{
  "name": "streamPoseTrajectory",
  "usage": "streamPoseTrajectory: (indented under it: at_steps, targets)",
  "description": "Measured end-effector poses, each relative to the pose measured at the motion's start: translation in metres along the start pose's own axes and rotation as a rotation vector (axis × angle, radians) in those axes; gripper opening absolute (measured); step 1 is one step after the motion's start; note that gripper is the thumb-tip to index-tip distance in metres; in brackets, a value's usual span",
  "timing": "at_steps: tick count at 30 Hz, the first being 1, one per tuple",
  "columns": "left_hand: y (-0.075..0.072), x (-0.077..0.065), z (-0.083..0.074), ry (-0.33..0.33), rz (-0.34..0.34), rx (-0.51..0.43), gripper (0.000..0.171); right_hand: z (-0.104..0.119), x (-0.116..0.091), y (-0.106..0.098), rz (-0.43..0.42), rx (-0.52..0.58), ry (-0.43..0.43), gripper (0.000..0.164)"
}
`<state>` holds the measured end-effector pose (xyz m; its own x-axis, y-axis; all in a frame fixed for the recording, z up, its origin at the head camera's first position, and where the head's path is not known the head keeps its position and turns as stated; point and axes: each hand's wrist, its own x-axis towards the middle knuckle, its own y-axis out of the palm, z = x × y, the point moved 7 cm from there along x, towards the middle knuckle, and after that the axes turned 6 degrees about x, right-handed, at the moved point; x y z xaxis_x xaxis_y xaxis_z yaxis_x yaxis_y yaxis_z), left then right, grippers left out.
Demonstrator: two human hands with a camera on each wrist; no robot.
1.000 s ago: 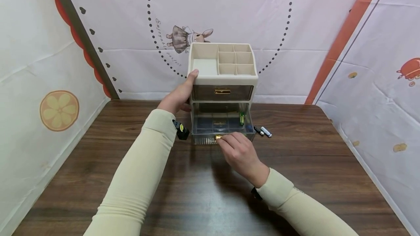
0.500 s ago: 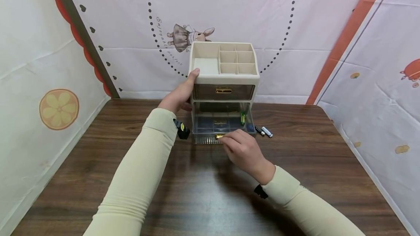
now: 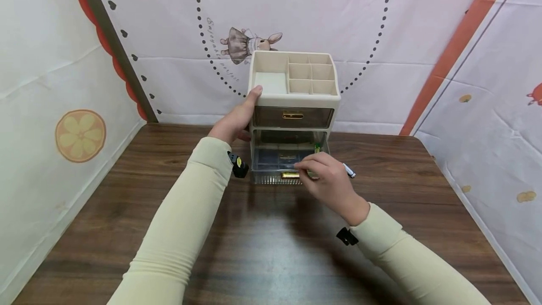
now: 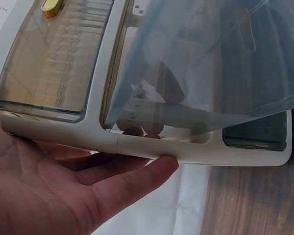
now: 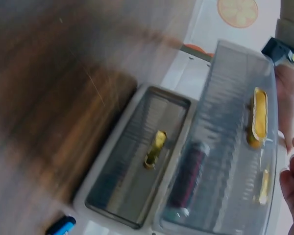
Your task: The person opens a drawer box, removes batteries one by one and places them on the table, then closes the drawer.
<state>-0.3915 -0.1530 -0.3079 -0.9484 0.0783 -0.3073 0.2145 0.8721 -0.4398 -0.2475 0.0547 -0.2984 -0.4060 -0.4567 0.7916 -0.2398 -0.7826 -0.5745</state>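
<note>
A cream drawer organizer (image 3: 294,100) stands at the back of the table, its middle clear drawer (image 3: 267,179) pulled out. With the thumb over its upper left edge and the fingers along its side, my left hand (image 3: 235,119) holds the organizer. My right hand (image 3: 330,180) hovers at the drawer's front rim, right of the gold handle (image 3: 290,175), fingers loosely bent. Nothing shows between those fingers. A green battery (image 3: 317,148) lies at the drawer's right, partly behind the hand. Through the drawer wall the right wrist view shows a dark cylindrical thing (image 5: 188,176).
A white battery (image 3: 349,170) lies on the wooden table (image 3: 254,248) right of the organizer. Above the pulled-out drawer is a shut top drawer (image 3: 275,117). Another shut drawer (image 5: 132,166) sits below. Printed cloth (image 3: 169,8) hangs close behind.
My right hand has let go of the gold handle and moved right and slightly up over the drawer rim. My left hand keeps its place on the organizer. The head view has shifted slightly.
</note>
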Motion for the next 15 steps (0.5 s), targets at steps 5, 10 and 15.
streamPoseTrajectory:
  at_steps: [5, 10, 15]
  targets:
    - [0.001, 0.001, 0.000, 0.000, 0.003, -0.012, 0.109, -0.016, 0.009, -0.006, 0.060, 0.009, 0.110, 0.014]
    - [0.002, 0.001, 0.000, 0.003, 0.004, -0.014, 0.110, -0.031, 0.016, -0.007, 0.159, 0.019, 0.237, 0.011]
    - [0.001, 0.001, -0.001, 0.005, 0.004, -0.014, 0.109, -0.043, 0.021, -0.005, 0.262, 0.031, 0.340, 0.011]
